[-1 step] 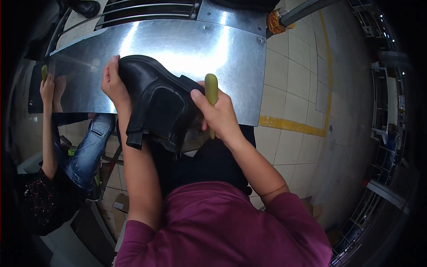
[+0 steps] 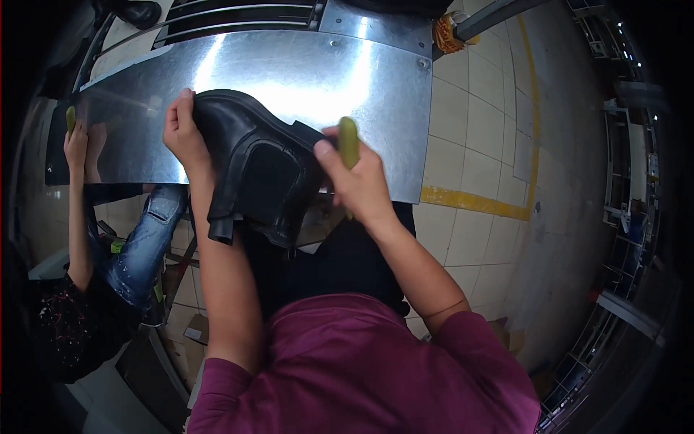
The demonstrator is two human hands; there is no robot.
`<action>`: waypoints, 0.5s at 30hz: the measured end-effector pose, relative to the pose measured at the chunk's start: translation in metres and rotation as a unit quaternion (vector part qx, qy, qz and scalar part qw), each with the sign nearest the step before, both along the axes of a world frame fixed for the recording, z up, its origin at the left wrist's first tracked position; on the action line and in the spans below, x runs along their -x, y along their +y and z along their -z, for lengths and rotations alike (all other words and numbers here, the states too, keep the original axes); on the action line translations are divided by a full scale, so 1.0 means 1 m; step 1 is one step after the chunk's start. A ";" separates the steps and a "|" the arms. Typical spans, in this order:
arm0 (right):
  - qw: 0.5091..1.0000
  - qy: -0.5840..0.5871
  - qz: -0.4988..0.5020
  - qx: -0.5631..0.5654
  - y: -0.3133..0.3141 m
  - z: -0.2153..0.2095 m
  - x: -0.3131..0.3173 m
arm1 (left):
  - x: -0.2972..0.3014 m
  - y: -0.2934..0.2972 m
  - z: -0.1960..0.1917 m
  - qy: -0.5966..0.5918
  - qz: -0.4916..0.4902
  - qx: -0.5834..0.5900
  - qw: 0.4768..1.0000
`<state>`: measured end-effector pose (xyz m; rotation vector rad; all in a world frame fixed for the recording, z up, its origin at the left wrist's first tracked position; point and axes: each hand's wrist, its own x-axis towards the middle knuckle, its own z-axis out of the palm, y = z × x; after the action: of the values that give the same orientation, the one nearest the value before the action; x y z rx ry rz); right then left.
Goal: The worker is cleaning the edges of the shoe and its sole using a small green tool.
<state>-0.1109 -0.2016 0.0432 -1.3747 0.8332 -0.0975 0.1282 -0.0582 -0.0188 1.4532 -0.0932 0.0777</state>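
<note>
A black leather ankle boot [image 2: 238, 134] with an elastic side panel [image 2: 271, 177] lies on its side over the near edge of the metal table, toe to the upper left. My left hand [image 2: 186, 137] is closed around the toe, its thumb up along the sole edge. At the heel, my right hand [image 2: 358, 177] grips an olive-green rounded bar [image 2: 348, 141], with its thumb against the boot's heel. The bar's lower end pokes out below the palm. Slight blur covers the right fingers, and the bar's working part, if any, is hidden.
The shiny metal table [image 2: 289, 54] spans the front, with a rail rack [image 2: 238, 18] behind it. To the left a co-worker's hand [image 2: 76, 145] holds a similar green bar. A grey pole [image 2: 499, 16] rises at the upper right, beside tiled floor [image 2: 470, 130] with a yellow line.
My right hand has shifted slightly to the right and looks more blurred, and the green bar tilts a little differently. The boot has barely moved in my left hand.
</note>
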 end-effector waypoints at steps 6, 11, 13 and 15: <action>0.935 -0.290 0.202 -0.017 -0.033 0.008 0.002 | 0.000 -0.012 -0.010 0.039 0.043 -0.018 0.998; 0.912 -0.345 0.191 -0.112 -0.033 -0.002 -0.012 | 0.003 -0.026 -0.033 0.107 0.039 -0.054 0.992; 0.897 -0.372 0.197 -0.138 -0.036 -0.001 -0.020 | 0.005 -0.027 -0.035 0.107 0.038 -0.063 0.992; 0.901 -0.368 0.188 -0.135 -0.036 -0.001 -0.027 | 0.006 -0.027 -0.035 0.106 0.032 -0.072 0.991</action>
<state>-0.0837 -0.2375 0.0443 -0.7926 0.4292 -0.7324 0.1227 -0.0847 0.0164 1.5925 0.0305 -0.1387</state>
